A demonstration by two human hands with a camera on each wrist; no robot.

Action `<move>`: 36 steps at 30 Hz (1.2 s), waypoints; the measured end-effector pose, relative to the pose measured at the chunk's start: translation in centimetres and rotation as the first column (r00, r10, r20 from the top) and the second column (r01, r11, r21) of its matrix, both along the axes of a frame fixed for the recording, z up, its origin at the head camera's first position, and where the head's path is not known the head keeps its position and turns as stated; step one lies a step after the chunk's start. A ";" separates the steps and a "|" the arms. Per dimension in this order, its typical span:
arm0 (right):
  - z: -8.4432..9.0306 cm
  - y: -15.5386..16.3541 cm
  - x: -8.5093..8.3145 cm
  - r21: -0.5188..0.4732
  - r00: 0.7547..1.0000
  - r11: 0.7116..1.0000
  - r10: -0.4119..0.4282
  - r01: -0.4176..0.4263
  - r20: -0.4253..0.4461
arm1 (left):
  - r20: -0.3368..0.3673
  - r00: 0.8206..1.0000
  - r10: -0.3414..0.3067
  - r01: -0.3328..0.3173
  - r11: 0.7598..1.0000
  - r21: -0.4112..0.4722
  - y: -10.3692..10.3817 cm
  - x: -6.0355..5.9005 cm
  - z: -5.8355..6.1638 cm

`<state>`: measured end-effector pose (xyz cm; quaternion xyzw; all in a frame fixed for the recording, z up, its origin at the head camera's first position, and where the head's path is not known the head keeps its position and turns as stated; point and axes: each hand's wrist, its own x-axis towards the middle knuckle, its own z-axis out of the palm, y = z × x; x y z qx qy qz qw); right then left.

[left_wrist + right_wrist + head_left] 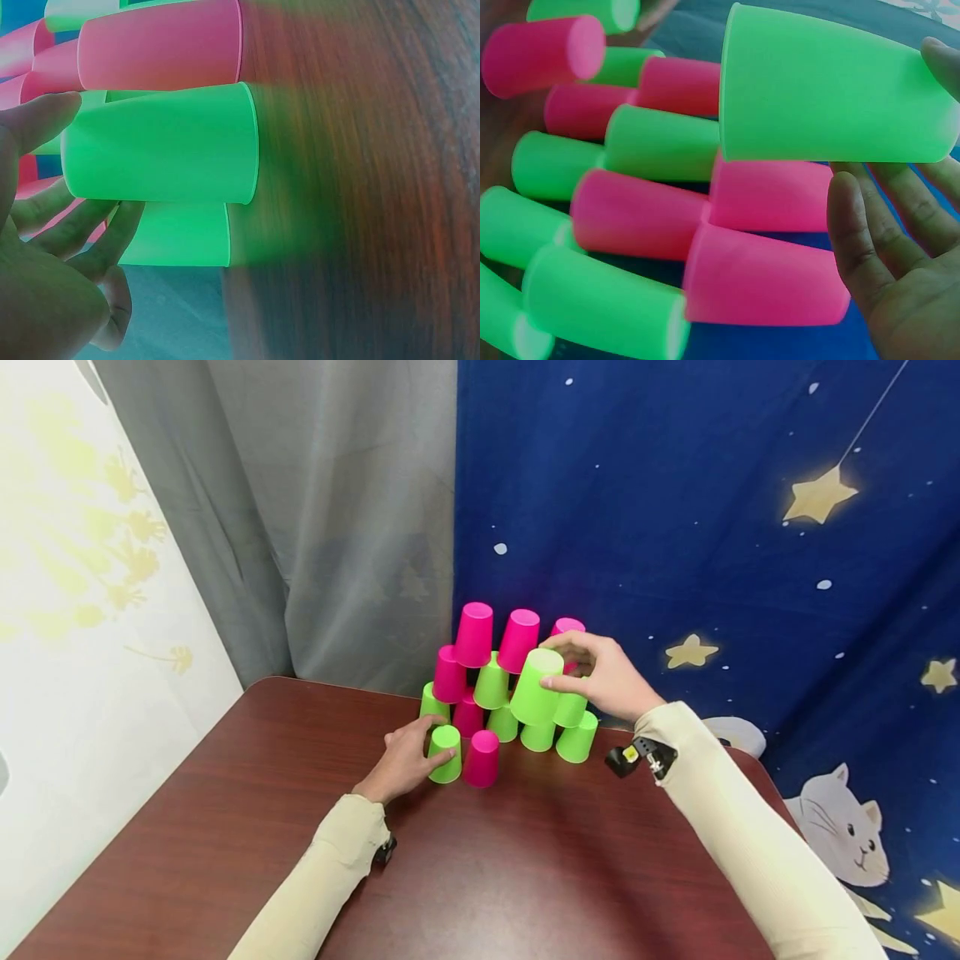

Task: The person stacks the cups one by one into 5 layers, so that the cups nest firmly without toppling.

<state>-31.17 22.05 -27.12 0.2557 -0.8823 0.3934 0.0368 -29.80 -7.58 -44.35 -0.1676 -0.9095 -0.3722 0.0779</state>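
Stacking step: right hand (607, 681) gripping green cup (535, 687) at cup pyramid (495, 672); left hand (405, 760) gripping front green cup (446, 753). Next: steady placement.

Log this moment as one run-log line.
left hand: grips green cup on table | right hand: holds lifted green cup | stack: standing

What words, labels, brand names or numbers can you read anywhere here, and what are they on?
None can be read.
The green cup in the right hand and the green cup at the left hand are plain.
The blue curtain bears only stars and a cat.
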 end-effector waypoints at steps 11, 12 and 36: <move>3.8 0.1 -1.1 0.061 0.998 0.997 -0.036 0.039 -0.058 | 0.027 0.999 0.047 -0.046 0.999 -0.018 -0.3 -0.2 -0.5; 4.1 0.2 -1.2 0.068 0.997 0.997 -0.041 0.045 -0.058 | 0.028 0.998 0.052 -0.052 0.998 -0.019 -0.2 -0.2 -0.6; 7.6 0.0 -5.0 0.037 0.972 0.972 -0.229 0.231 -0.046 | 0.028 0.998 0.057 -0.057 0.998 -0.015 0.1 -0.6 -0.9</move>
